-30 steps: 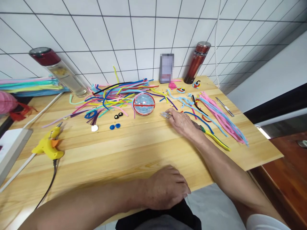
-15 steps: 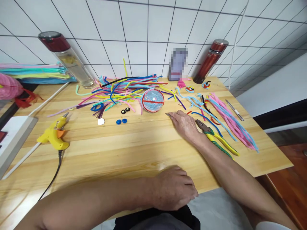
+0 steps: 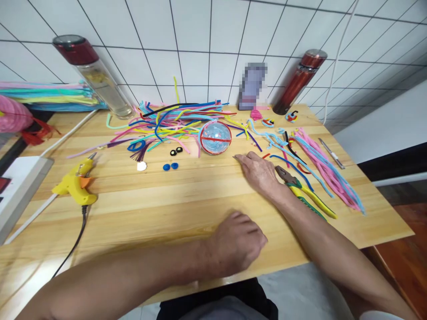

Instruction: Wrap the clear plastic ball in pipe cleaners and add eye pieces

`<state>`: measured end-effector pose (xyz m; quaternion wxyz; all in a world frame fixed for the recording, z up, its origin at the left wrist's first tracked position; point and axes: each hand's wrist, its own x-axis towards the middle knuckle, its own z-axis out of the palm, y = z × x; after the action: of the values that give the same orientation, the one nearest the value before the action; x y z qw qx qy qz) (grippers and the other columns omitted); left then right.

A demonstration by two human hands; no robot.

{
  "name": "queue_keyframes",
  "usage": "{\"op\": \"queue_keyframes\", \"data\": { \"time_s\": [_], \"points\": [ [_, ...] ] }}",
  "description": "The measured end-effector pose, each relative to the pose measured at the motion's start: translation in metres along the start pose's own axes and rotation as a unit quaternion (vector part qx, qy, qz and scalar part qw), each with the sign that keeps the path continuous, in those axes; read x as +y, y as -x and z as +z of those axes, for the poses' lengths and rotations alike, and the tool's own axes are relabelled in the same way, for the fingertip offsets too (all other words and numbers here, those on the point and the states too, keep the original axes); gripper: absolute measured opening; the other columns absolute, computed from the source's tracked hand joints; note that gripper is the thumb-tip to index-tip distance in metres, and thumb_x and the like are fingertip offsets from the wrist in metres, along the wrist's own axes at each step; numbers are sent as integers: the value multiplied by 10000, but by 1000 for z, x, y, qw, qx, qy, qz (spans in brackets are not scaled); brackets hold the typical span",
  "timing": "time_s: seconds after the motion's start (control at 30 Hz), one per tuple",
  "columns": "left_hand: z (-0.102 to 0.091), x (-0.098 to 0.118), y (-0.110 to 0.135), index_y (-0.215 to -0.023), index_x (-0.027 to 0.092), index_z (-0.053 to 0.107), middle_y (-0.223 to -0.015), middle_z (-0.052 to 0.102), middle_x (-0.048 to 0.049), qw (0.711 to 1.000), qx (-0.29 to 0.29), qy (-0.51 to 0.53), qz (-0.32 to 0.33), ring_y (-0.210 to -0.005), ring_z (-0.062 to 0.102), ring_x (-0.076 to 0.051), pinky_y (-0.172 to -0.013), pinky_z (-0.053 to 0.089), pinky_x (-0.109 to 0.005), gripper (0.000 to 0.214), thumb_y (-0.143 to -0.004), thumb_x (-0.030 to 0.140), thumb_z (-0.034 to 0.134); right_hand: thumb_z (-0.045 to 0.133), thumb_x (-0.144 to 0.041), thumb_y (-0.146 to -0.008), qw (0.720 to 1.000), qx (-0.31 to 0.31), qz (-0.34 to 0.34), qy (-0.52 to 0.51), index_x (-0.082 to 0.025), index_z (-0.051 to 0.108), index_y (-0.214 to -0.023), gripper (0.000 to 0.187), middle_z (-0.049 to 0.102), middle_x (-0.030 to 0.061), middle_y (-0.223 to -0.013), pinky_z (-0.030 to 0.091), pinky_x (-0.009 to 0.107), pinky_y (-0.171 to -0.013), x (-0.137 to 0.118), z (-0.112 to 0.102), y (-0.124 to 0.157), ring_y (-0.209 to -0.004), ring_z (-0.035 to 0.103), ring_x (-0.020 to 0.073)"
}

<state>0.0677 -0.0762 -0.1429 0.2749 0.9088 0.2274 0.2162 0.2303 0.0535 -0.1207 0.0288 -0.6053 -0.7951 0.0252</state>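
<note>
My left hand (image 3: 238, 242) is curled into a loose fist with its back up, over the front part of the table. Its palm is hidden, so anything inside it does not show. Further forward, my right hand (image 3: 258, 171) lies low on the wood, its fingers pinched together on a small dark pointed tip (image 3: 235, 156). Just beyond those fingers stands a round clear container (image 3: 216, 146) with light-blue fuzzy stems inside and a red band. Pliers (image 3: 302, 191) with yellow and green handles lie right beside my right wrist.
A heap of coloured pipe cleaners (image 3: 173, 120) lies along the wall. Blue discs (image 3: 170, 166) and black rings (image 3: 176, 151) sit left of centre. Leftward are a yellow glue gun (image 3: 78, 182) and power strip (image 3: 28, 191). Two flasks, glass (image 3: 103, 84) and red (image 3: 296, 84), stand behind.
My left hand has shifted slightly forward and left from the table's front edge. My right hand keeps its place and its pinch. The view has tilted a little.
</note>
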Motion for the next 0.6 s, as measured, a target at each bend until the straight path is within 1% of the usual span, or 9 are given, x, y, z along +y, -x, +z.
{"op": "queue_keyframes", "data": {
  "time_s": [0.07, 0.13, 0.23, 0.37, 0.5, 0.6],
  "points": [
    [-3, -6, -2, -924, 189, 686, -901, 757, -44, 997, 45, 5, -58, -888, 645, -168, -874, 408, -357, 219, -1024, 207, 493, 426, -275, -1080, 1000, -1, -18, -5, -341, 656, -1419, 415, 717, 81, -1146, 354, 280, -635, 0, 2, -1, -919, 659, 200],
    [-4, -11, -4, -899, 188, 690, -877, 759, -30, 995, 64, 21, -74, -872, 641, -162, -876, 403, -357, 221, -1017, 199, 504, 418, -291, -1085, 1000, 11, -12, 2, -341, 665, -1413, 413, 713, 83, -1128, 328, 284, -618, -1, 5, -3, -910, 652, 202],
    [-4, -12, -6, -898, 188, 697, -865, 760, -15, 995, 68, 28, -61, -872, 628, -162, -872, 395, -360, 198, -1004, 201, 530, 392, -314, -1096, 999, 32, 7, 7, -329, 663, -1425, 427, 707, 97, -1126, 308, 291, -612, -2, 7, -10, -901, 640, 207],
    [-4, -10, -6, -889, 194, 690, -850, 759, -6, 997, 62, 11, -51, -861, 609, -167, -850, 374, -366, 196, -1004, 202, 532, 388, -317, -1095, 1000, 22, -17, -3, -338, 651, -1442, 436, 708, 94, -1125, 327, 293, -636, -4, 11, -16, -916, 635, 212],
    [-3, -10, -7, -886, 195, 684, -857, 756, -13, 997, 53, 1, -48, -866, 607, -171, -850, 362, -365, 189, -1005, 207, 538, 385, -335, -1103, 999, 35, 9, -2, -358, 637, -1455, 434, 705, 91, -1136, 308, 299, -629, -6, 17, -18, -890, 632, 214],
    [-3, -11, -8, -899, 195, 686, -865, 752, -11, 998, 46, -7, -47, -884, 604, -174, -855, 359, -368, 171, -1002, 208, 550, 391, -357, -1108, 999, 28, -37, -16, -382, 637, -1447, 419, 710, 70, -1113, 312, 291, -631, -8, 17, -18, -885, 630, 204]
  ]
}}
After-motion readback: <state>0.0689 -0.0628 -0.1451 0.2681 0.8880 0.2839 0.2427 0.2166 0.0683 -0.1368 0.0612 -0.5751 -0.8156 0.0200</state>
